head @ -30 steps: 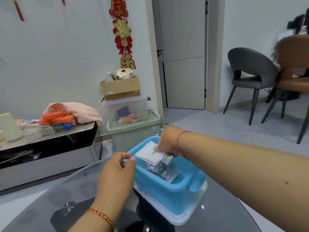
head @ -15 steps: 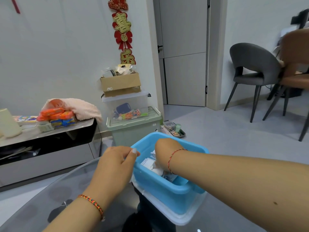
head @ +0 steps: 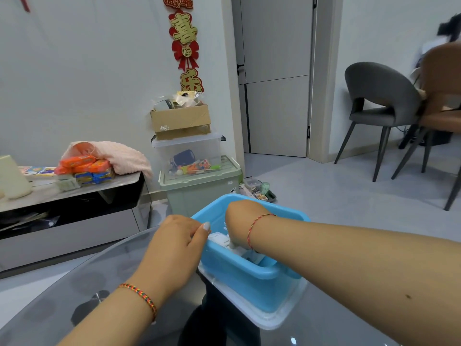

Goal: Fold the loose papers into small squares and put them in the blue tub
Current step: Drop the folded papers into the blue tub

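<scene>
We're at the drop-off step: our right hand [head: 235, 222] is down inside the blue tub [head: 252, 278], fingers hidden so grip can't be told, folded papers [head: 219, 239] just beneath, left hand [head: 178, 242] curled on the rim; next, let go and lift out.

Right hand [head: 237, 221] fingers hidden inside the blue tub [head: 249, 278] among papers [head: 219, 239].
</scene>
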Demonstrator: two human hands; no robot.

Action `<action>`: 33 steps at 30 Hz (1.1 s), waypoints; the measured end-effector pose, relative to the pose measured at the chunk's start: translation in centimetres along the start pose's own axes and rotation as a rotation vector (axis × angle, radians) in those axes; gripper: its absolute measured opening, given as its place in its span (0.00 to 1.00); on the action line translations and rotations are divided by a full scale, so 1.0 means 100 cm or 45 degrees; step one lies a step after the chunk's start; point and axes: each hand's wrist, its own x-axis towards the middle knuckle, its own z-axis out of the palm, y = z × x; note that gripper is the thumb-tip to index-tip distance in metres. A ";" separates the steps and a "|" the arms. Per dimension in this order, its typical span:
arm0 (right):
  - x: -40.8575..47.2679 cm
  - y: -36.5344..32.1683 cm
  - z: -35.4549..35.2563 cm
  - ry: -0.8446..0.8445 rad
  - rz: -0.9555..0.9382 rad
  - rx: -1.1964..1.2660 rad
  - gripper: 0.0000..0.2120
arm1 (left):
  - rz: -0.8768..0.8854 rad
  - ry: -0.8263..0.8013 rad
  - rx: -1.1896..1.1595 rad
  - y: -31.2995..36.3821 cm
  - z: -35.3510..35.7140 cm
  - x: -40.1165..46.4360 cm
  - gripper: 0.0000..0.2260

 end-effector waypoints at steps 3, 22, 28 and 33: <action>-0.005 0.005 -0.013 0.086 0.008 0.051 0.06 | 0.018 0.021 -0.004 0.001 0.000 0.001 0.33; -0.042 0.019 -0.049 0.188 0.000 0.698 0.11 | -0.040 0.147 -0.051 0.010 -0.035 -0.018 0.36; -0.065 0.012 -0.051 0.367 0.062 0.978 0.05 | -0.122 0.143 -0.073 0.014 -0.079 -0.056 0.24; -0.101 0.005 -0.058 0.548 0.072 1.210 0.05 | -0.211 0.207 -0.114 0.016 -0.121 -0.103 0.21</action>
